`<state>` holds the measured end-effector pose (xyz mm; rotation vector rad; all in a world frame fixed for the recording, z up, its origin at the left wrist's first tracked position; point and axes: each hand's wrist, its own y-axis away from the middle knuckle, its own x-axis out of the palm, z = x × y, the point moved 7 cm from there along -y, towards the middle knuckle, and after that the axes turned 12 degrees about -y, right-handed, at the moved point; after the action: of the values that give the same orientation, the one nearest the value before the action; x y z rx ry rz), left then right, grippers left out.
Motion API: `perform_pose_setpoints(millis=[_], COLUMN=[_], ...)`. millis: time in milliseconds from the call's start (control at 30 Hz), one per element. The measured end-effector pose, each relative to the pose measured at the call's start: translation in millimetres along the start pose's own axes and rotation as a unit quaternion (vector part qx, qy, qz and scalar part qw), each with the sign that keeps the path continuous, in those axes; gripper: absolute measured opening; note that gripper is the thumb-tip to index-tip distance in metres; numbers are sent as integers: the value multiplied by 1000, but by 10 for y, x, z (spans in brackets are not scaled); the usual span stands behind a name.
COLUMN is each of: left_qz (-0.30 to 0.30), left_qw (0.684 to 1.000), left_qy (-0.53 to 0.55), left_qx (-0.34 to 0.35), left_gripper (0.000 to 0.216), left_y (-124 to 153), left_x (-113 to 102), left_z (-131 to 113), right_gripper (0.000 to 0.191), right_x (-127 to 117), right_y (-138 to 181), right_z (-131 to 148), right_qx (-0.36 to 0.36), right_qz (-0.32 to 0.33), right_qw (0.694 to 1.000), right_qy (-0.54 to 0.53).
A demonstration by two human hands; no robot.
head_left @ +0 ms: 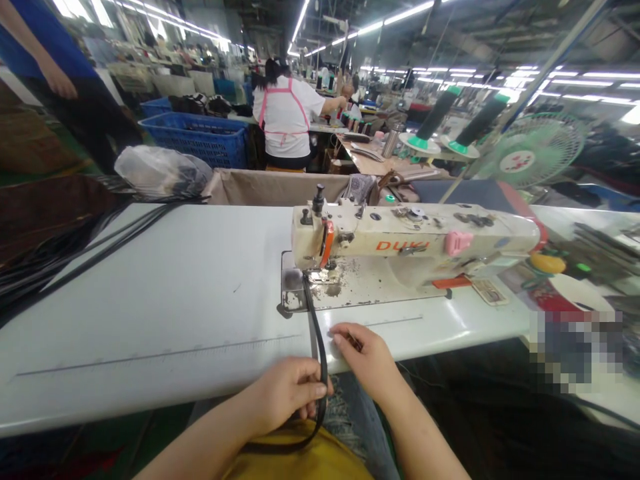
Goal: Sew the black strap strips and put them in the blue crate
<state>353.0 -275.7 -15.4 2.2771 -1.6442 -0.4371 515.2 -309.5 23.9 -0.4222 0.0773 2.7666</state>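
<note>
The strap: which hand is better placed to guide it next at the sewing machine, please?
Probably the left hand: it grips the strap. The right hand is nearer the sewing machine, but sits beside the strap, apart from it.

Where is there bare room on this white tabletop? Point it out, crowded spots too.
Widest: the tabletop left of the sewing machine, bordered by dark strips at far left. Smaller: the band between machine and front edge, right of the right hand. Crowded: front middle, where the black strip runs from machine to left hand, right hand close beside.
</note>
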Motion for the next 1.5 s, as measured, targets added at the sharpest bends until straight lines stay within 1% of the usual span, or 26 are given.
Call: perform_pose_setpoints(millis=[100, 167, 200, 267, 300, 433, 500, 567, 633, 767, 833, 933, 1033, 1133, 1200, 1267, 1400, 1467, 1500], left_qz=[17, 21, 21, 22, 26, 48, 60, 72, 77, 43, 31, 40, 38, 20, -2, -23, -32, -33, -35], left_qw=[999, 999, 998, 998, 998, 996, 995, 995, 996, 998, 998, 997, 997, 996, 990, 982, 979, 978, 979], left_qy=[31, 45, 48, 49, 51, 69, 74, 68, 45, -17, -11, 15, -17, -82, -139, -178, -193, -193, -193], left_qx=[-12, -18, -19, -19, -19, -6, 1, -4, -15, -40, -46, -62, -68, -28, 21, 52, 63, 65, 63], left_gripper=[32, 35, 35, 38, 41, 59, 62, 59, 49, 37, 35, 35, 35, 32, 28, 26, 28, 27, 27], left_y=[-10, -21, -26, -36, -39, -22, 15, 64, 108, 126, 107, 92, 129, 215, 287, 355, 430, 438, 438], left_x=[36, 57, 66, 87, 100, 147, 157, 166, 174, 175, 193, 222, 152, 2, -104, -183, -226, -227, -229], left_z=[-8, -9, -10, -7, 1, 43, 51, 48, 35, 57, 98, 173, 175, 44, -86, -179, -208, -185, -169], right_gripper=[26, 29, 35, 47, 51, 53, 53, 53, 52, 51, 51, 51, 53, 54, 47, 37, 20, 15, 14], right_x=[154, 254, 296, 369, 385, 360, 346, 351, 360, 370, 364, 338, 298, 261, 233, 177, 46, 36, 49], right_y=[90, 136, 152, 172, 171, 120, 103, 101, 107, 124, 128, 127, 132, 151, 165, 172, 184, 209, 227], right_z=[-39, -55, -63, -65, -52, 62, 91, 85, 65, 44, 53, 68, 54, 21, 15, 40, 229, 327, 357], right_qx=[79, 123, 144, 177, 181, 140, 126, 127, 130, 133, 132, 131, 130, 125, 115, 94, 4, -26, -27], right_qz=[54, 60, 56, 57, 55, 43, 40, 43, 44, 39, 37, 36, 32, 35, 43, 44, 39, 58, 74], right_qw=[990, 975, 968, 958, 960, 977, 981, 982, 982, 981, 981, 981, 981, 980, 981, 988, 999, 997, 994], right_qy=[-106, -174, -198, -217, -208, -153, -141, -136, -132, -134, -136, -136, -140, -151, -149, -113, 10, 52, 78])
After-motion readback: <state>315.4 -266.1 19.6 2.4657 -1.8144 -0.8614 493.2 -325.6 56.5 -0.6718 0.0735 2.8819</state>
